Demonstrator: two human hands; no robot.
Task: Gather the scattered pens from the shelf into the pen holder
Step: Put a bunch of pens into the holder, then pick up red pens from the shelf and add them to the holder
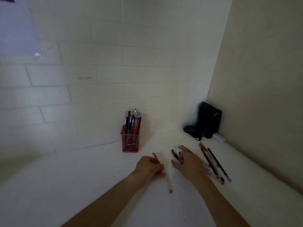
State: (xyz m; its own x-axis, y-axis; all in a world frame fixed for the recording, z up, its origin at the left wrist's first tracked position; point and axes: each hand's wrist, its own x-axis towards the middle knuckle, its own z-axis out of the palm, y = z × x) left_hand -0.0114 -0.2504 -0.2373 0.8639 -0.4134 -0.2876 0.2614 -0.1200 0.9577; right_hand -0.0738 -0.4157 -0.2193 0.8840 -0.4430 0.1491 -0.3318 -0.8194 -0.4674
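A red mesh pen holder (130, 141) stands against the tiled wall, with several pens upright in it. My left hand (150, 167) grips a red-capped pen (168, 184) that sticks out above and below the fist, just in front of the holder. My right hand (188, 164) lies over a spread of scattered pens, its fingers on a black pen (175, 154); whether it pinches that pen is unclear. More loose pens (214, 163), red and black, fan out to the right of that hand on the white shelf (82, 185).
A black pouch (206, 122) leans in the back right corner with a small white box (218, 137) beside it. The tiled wall closes the back, and a beige side wall (262, 95) closes the right.
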